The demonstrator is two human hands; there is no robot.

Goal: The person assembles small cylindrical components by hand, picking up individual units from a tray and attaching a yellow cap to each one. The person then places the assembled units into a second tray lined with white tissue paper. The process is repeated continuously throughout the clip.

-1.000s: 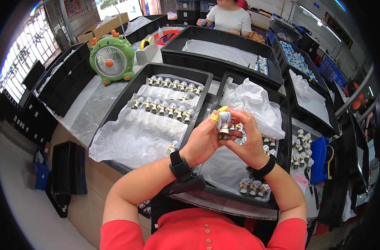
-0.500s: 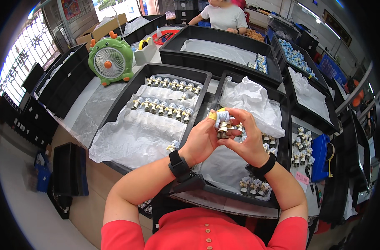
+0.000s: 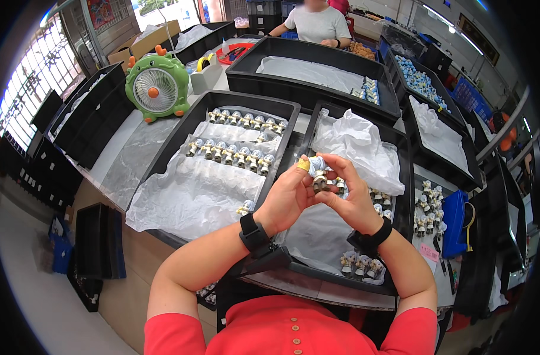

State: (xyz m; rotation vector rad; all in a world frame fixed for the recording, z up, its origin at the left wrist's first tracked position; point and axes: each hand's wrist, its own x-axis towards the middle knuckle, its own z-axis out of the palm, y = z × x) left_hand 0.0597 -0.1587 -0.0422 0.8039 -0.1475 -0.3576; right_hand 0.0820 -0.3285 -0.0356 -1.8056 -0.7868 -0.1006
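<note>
Between my two hands is a small painted figurine (image 3: 318,176) with pale blue-white hair, a white-and-gold body and dark feet. My left hand (image 3: 285,200) grips it from the left, with a yellow cover (image 3: 304,165) on the thumb tip. My right hand (image 3: 354,201) closes on it from the right, fingers curled around its back and thumb near the feet. It is held above the right-hand black tray (image 3: 407,236), where similar figurines (image 3: 361,266) sit on white paper. More stand in rows (image 3: 230,152) in the left-hand black tray (image 3: 163,148).
A green fan (image 3: 156,86) stands at the far left of the trays. Crumpled white paper (image 3: 359,145) fills the right tray's far part. Another black tray (image 3: 317,50) lies behind, with a person (image 3: 317,23) beyond it. A blue bin (image 3: 456,222) is at the right.
In my hands the figurine has tilted and turned a little, its feet now pointing more toward me. My fingers shifted slightly with it; the trays stay as they were.
</note>
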